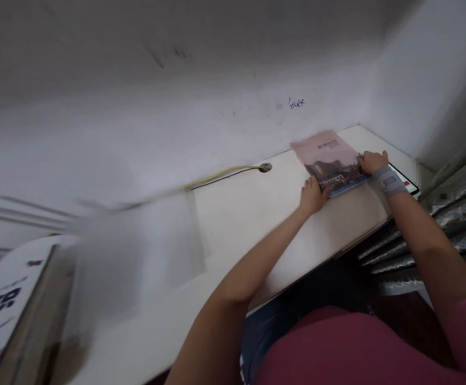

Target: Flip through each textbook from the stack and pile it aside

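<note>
Head view: pink rectangular paper book [331, 160], judged light, pliable, best edge-gripped, was held by left hand [313, 198] (near-left corner) and right hand [373, 161] (right edge).

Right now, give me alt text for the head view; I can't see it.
The left hand and right hand touch a pink-covered book near its front corners, on a white table. A yellow cable runs to a round hole left of the book.

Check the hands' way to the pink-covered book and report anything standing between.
Nothing visible does: the left hand is at the near left corner of the pink-covered book, the right hand at its right edge.
</note>
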Action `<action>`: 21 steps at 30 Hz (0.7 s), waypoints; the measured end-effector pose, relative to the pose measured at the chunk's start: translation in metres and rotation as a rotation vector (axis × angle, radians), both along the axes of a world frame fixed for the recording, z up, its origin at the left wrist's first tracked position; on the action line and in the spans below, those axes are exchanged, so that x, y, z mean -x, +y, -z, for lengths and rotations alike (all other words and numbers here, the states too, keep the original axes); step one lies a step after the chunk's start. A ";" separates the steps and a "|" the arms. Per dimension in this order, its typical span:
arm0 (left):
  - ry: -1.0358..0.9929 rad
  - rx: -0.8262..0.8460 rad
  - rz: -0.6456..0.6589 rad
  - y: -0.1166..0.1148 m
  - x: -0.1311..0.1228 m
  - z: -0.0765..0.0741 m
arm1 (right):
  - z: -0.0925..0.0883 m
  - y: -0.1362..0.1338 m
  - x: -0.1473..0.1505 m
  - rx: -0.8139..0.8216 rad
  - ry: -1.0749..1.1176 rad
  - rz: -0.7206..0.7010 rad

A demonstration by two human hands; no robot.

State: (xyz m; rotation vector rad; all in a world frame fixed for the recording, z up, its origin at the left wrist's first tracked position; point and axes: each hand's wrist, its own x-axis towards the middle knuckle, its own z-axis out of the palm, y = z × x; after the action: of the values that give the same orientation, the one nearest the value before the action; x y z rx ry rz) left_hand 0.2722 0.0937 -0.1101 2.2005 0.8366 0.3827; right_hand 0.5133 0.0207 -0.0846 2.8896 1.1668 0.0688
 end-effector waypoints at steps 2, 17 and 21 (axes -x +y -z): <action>0.091 -0.060 0.003 -0.007 0.000 0.003 | -0.002 0.011 -0.004 0.047 0.041 0.001; 0.243 -0.231 0.077 -0.009 0.001 0.001 | 0.000 0.015 0.009 0.057 -0.033 -0.065; 0.204 -0.301 0.084 -0.008 0.025 -0.012 | -0.014 0.013 0.042 -0.072 -0.146 -0.200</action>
State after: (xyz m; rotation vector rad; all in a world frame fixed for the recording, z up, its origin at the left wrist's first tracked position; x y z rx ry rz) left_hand 0.2469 0.0858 -0.0977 2.5796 0.8338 0.2586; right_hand 0.4710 0.0333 -0.0702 2.7605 1.4471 0.3269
